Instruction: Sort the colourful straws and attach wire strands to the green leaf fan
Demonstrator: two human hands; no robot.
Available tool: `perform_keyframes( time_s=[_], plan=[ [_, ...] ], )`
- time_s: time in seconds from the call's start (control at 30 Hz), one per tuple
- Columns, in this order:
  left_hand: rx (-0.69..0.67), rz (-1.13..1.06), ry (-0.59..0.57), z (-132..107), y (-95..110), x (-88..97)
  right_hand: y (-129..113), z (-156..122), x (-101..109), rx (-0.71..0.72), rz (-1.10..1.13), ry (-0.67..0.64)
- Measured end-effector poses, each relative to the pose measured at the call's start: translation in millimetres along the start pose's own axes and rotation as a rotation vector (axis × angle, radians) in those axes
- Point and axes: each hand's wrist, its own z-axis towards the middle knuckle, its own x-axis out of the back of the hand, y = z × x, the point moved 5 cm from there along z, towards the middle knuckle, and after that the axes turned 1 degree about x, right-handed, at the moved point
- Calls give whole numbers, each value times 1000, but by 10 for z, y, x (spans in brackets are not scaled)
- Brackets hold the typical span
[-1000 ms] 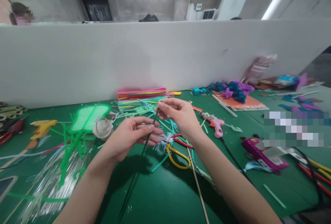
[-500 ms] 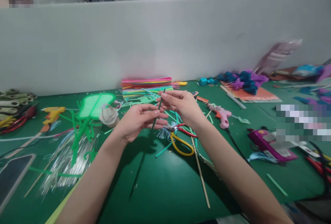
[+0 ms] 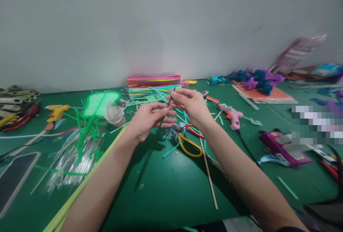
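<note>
Both hands hold a thin dark green stick (image 3: pixel 169 103), slanted above the middle of the green table. My left hand (image 3: pixel 146 119) pinches its lower part between thumb and fingers, the other fingers spread out. Close beside it, my right hand (image 3: pixel 191 105) grips near the upper end with thumb and fingertips. Just below the hands lie pliers (image 3: pixel 181 129) with one red and one yellow handle, among pale blue and green strips. A wooden stick (image 3: pixel 209 178) lies near my right forearm.
Coloured strips (image 3: pixel 154 80) are stacked by the white partition. On the left are a yellow glue gun (image 3: pixel 56 112), a green leaf-like piece (image 3: pixel 100 103), a cup (image 3: pixel 115 116), silvery wires (image 3: pixel 64 178) and a phone (image 3: pixel 17 182). A pink glue gun (image 3: pixel 235 117) and magenta device (image 3: pixel 272 142) lie right.
The view has tilted down slightly, so table items sit a little higher or further right. Both hands keep hold of the stick in nearly the same pose. More yellow strips show beside my left forearm.
</note>
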Motion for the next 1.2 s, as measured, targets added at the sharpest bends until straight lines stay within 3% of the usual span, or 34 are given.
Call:
perform_keyframes(
  time_s=[0.2,0.47,0.67,0.77,0.87,0.93,1.0,1.1,1.17,1.2],
  plan=[
    [-3,-31,-17,40,-122,-139,30,95,195,-17,33,152],
    [41,7,-58,-6,-81,-85,20,37,152,-23,29,105],
    [-18,271,-31,-112,-22,-66,13,-275,34,-5,91,138],
    [-126,547,46,-209,15,-63,64,-488,-4,-25,150,155],
    [-255,813,114,-346,4,-50,102,-637,23,-76,102,76],
    [-269,916,177,-433,-70,5,88,-677,143,-117,-37,0],
    [-287,1000,260,-504,-169,86,18,-666,406,-117,-312,3],
    [-423,1134,388,-567,-308,192,-186,-605,1002,-69,-1034,247],
    [-561,1228,455,-584,-391,226,-255,-596,1407,-246,-1520,479],
    [-638,1269,461,-588,-432,222,-253,-597,1563,-322,-1597,551]
  ],
)
